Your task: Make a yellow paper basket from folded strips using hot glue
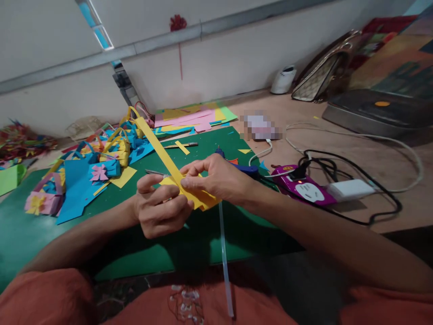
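A folded yellow paper piece (pixel 203 199) is held up over the green mat, with a long yellow paper strip (pixel 157 146) slanting away from it to the upper left. My right hand (pixel 219 178) pinches the strip's lower end against the folded paper between thumb and fingers. My left hand (pixel 164 205) is closed, its curled fingers at the left edge of the same yellow paper; its thumb is partly hidden. Behind the paper lies a blue glue gun (pixel 246 169), partly covered by my right hand. A translucent glue stick (pixel 225 257) extends towards me below the paper.
Finished small paper baskets (pixel 110 155) crowd the green mat (pixel 209 246) on the left, beside a blue paper sheet (pixel 76 189). Scissors (pixel 155 173) show behind my left hand. Coloured sheets (pixel 189 117) lie at the back. A purple power strip (pixel 301 187) with cables stands right.
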The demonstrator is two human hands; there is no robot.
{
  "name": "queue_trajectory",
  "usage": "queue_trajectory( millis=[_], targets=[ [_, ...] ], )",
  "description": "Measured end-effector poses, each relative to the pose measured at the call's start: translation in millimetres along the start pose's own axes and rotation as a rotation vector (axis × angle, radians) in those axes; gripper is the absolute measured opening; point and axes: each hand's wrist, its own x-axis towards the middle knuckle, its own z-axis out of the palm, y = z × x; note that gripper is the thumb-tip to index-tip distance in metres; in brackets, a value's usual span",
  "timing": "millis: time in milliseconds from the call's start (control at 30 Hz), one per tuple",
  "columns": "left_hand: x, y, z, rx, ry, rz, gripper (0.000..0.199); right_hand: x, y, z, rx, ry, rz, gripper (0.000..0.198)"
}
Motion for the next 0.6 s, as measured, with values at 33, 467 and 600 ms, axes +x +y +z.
queue_trajectory(
  millis=[33,467,600],
  targets=[
    [0.6,0.1,-1.5,0.007,-0.007,-0.007,0.013,-0.3,-0.3,0.6,-0.002,0.013,-0.006,0.017],
    [2.5,-0.3,-7.3,0.044,-0.061,0.011,0.018,-2.5,-3.5,5.5,-0.016,0.085,-0.057,0.021],
    [-2.7,1.0,-3.9,0.047,-0.010,-0.003,0.021,-3.0,-4.7,5.5,0.007,0.061,-0.045,0.020]
  ],
)
